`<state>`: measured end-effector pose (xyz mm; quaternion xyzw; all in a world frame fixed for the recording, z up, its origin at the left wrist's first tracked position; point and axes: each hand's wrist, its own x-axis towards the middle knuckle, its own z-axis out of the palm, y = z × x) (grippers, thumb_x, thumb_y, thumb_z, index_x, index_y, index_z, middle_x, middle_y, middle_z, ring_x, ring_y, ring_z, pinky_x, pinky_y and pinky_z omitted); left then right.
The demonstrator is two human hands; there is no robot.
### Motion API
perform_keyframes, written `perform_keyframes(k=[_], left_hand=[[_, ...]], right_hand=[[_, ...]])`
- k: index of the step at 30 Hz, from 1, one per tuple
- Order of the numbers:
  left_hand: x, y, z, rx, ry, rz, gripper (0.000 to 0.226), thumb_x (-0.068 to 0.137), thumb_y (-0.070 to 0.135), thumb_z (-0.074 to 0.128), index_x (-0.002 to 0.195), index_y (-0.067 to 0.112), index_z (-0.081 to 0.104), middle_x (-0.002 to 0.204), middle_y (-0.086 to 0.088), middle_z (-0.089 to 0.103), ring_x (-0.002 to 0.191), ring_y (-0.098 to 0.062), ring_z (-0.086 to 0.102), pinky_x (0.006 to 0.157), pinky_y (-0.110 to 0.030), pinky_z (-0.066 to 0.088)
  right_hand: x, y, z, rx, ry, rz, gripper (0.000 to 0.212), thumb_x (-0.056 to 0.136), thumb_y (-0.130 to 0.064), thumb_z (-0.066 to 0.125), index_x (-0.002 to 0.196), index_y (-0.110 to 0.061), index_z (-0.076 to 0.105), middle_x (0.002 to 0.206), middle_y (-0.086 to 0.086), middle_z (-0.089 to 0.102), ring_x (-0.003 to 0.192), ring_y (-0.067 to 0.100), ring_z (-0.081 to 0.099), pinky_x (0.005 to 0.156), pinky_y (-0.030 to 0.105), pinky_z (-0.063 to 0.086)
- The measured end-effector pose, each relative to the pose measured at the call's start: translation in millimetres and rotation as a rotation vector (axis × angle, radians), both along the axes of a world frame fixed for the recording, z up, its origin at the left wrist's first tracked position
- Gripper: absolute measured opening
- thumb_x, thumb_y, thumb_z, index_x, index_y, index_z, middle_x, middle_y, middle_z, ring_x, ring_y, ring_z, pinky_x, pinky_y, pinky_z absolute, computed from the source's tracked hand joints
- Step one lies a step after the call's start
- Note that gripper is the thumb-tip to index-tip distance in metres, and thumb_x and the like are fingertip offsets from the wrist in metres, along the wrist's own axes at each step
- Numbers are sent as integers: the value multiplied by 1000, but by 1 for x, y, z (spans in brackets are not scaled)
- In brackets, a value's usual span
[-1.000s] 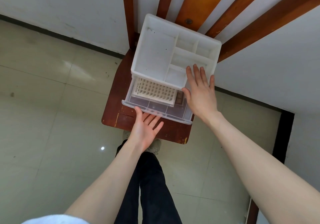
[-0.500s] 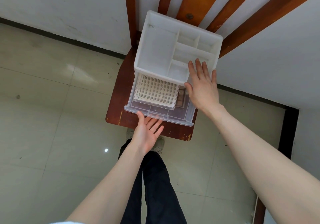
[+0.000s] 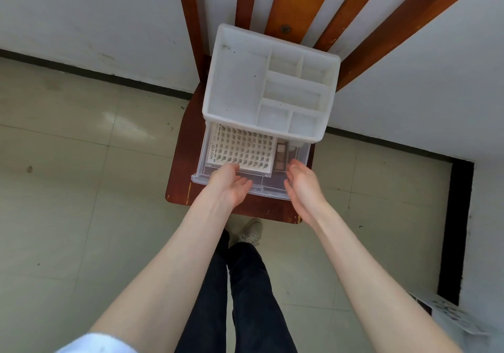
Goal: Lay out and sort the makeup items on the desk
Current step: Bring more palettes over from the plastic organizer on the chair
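Observation:
A white compartmented organizer stands on a wooden chair seat, its top compartments bare. Its clear drawer is pulled out toward me. In the drawer lie a white false-lash tray and, to its right, a brown eyeshadow palette. My left hand reaches over the drawer front, fingertips at the near edge of the lash tray. My right hand hovers at the drawer's right front, palm facing left, fingers apart, just short of the palette. Neither hand visibly grips anything.
The chair's back slats rise behind the organizer against a white wall. Tiled floor surrounds the chair. My legs and a shoe are just below the seat's front edge. A printed sheet lies at the lower right.
My right hand left the organizer's right side and came down to the drawer front. My left hand rose from under the drawer front to over it. The drawer is out further.

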<state>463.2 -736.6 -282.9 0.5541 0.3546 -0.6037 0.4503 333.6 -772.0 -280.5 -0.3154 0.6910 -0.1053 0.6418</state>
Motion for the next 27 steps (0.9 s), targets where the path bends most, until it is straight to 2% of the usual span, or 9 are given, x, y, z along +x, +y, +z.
perform_keyframes(k=[3, 6, 10, 12, 14, 17, 20, 25, 27], left_hand=[[0, -15, -1, 28, 55, 46, 48, 98, 3, 38, 142, -3, 21, 147, -24, 28, 136, -32, 31, 110, -42, 25], [-1, -26, 2, 34, 92, 64, 33, 98, 7, 41, 130, -1, 39, 134, -19, 48, 124, -30, 48, 102, -43, 37], [-3, -31, 0, 69, 57, 37, 26, 98, 8, 43, 122, 0, 47, 123, -14, 56, 116, -28, 55, 100, -43, 43], [-5, -27, 3, 71, -1, 2, 31, 97, 6, 44, 127, 1, 45, 117, -15, 57, 117, -30, 54, 98, -43, 43], [-7, -20, 11, 67, -47, -35, 35, 96, 5, 46, 131, 2, 43, 125, -18, 54, 119, -32, 52, 98, -43, 43], [-5, -9, 27, 31, -87, -84, 30, 95, 4, 48, 124, 1, 45, 122, -20, 55, 110, -34, 57, 90, -41, 50], [2, 2, 39, -18, -166, -197, 18, 94, 6, 51, 112, 4, 48, 107, -18, 60, 87, -27, 63, 77, -35, 53], [16, 29, 50, -68, -493, -581, 18, 93, 20, 54, 108, 9, 49, 101, -11, 64, 84, -18, 67, 66, -23, 57], [24, 39, 50, -68, -643, -701, 16, 93, 23, 54, 104, 12, 52, 101, -10, 65, 84, -18, 67, 69, -27, 57]], right_hand=[[8, -6, -8, 24, 53, 12, 48, 103, -23, 25, 149, -11, 15, 156, 2, 18, 143, 17, 17, 118, 36, 14], [13, -8, -10, 65, 21, -77, 50, 103, -32, 22, 149, -12, 16, 155, 2, 19, 143, 16, 17, 118, 36, 14], [13, -8, -15, 84, 49, -129, 52, 102, -37, 21, 148, -14, 19, 155, 3, 23, 142, 19, 21, 117, 40, 18], [13, -8, -16, 63, 85, -96, 50, 103, -34, 20, 148, -15, 21, 154, 3, 25, 141, 19, 23, 117, 39, 19], [12, -8, -18, 7, 150, 9, 47, 103, -26, 21, 148, -14, 21, 154, 3, 25, 141, 19, 23, 116, 35, 18], [15, -5, -20, -55, 253, 150, 47, 102, -17, 25, 148, -15, 21, 153, 3, 27, 141, 22, 24, 117, 43, 17], [18, -2, -22, -95, 317, 209, 47, 101, -15, 29, 147, -15, 25, 150, 5, 34, 138, 24, 31, 114, 43, 25], [19, 1, -23, -136, 377, 239, 48, 99, -13, 37, 146, -10, 27, 148, 9, 36, 136, 25, 33, 111, 37, 27], [19, 3, -21, -179, 413, 327, 51, 98, -12, 41, 146, -8, 26, 148, 10, 35, 136, 26, 32, 110, 35, 27]])
